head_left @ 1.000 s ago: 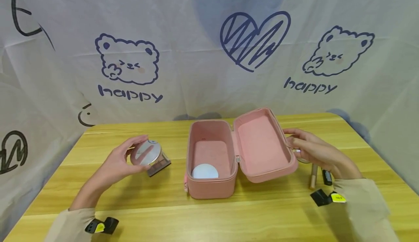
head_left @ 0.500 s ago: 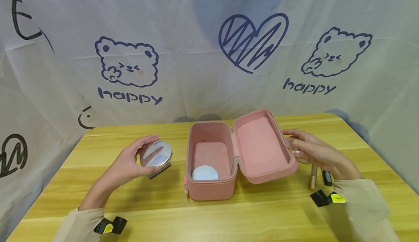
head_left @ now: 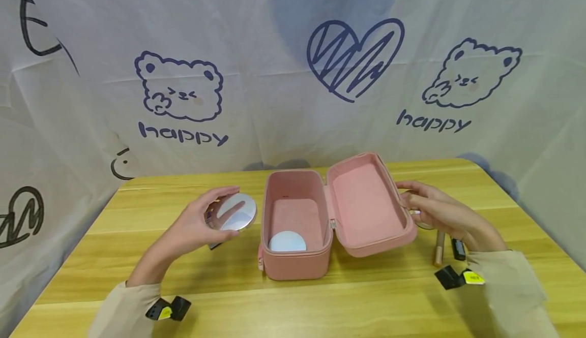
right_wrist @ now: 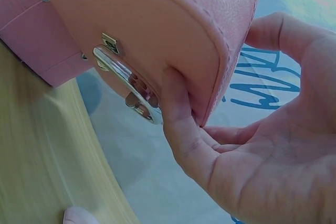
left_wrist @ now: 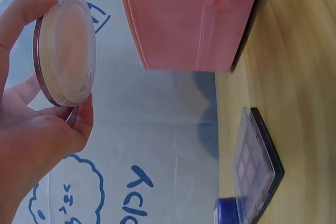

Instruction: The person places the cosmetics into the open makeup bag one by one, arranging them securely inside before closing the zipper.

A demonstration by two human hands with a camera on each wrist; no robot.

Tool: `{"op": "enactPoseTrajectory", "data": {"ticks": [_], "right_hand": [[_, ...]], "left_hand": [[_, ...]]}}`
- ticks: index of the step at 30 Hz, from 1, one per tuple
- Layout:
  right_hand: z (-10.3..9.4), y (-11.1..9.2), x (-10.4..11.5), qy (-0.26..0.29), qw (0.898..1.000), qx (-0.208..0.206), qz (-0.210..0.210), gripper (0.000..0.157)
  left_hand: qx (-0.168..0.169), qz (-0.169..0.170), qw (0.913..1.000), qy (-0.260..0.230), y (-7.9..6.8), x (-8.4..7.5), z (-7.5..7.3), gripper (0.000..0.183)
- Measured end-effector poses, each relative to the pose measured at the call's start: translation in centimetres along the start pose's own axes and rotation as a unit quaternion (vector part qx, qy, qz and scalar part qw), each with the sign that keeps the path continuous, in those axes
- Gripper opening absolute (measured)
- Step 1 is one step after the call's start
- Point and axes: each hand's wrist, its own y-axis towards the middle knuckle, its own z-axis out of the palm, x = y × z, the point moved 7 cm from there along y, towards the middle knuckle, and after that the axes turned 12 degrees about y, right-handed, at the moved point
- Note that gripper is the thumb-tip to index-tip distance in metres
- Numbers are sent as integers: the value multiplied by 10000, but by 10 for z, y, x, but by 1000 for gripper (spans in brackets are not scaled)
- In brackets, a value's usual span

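Observation:
My left hand [head_left: 189, 228] holds a round, shiny-topped makeup compact [head_left: 241, 210] by its edge, above the table just left of a pink cosmetic case [head_left: 296, 267]. Through the compact's clear underside in the left wrist view, a peach-coloured disc shows. The case's lid [head_left: 368, 201] is swung out to the right, and my right hand [head_left: 441, 216] grips its far edge. Beside those fingers, a silver metal handle [right_wrist: 126, 82] is fixed to the lid's outer face. Inside the case, at its near end, lies a white round item [head_left: 287, 241].
An eyeshadow palette [left_wrist: 254, 166] lies on the table, mostly hidden behind my left hand in the head view. Next to it stands a blue-capped item [left_wrist: 226, 211]. A tan tube [head_left: 438, 251] and a black tube [head_left: 458, 249] lie under my right wrist.
My left hand has carried the compact rightward, closer to the case, and now covers most of the palette. The right hand and lid stay put.

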Motion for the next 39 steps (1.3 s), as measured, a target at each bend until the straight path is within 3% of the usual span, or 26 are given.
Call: {"op": "enactPoseTrajectory", "data": {"ticks": [6, 12, 32, 39], "right_hand": [[0, 1, 1, -9, 10000, -12, 21, 63], [0, -1, 0, 52, 10000, 68, -29, 65], [-2, 1, -2, 130, 9999, 60, 18, 66], [-2, 3, -3, 120, 9999, 26, 61, 67]], "left_hand": [[89, 133, 9989, -444, 4, -5, 11, 75], [135, 54, 9998, -113, 10, -10, 16, 75], [496, 563, 9971, 134, 21, -31, 34, 75], [598, 561, 9963, 255, 23, -34, 40, 79]]}}
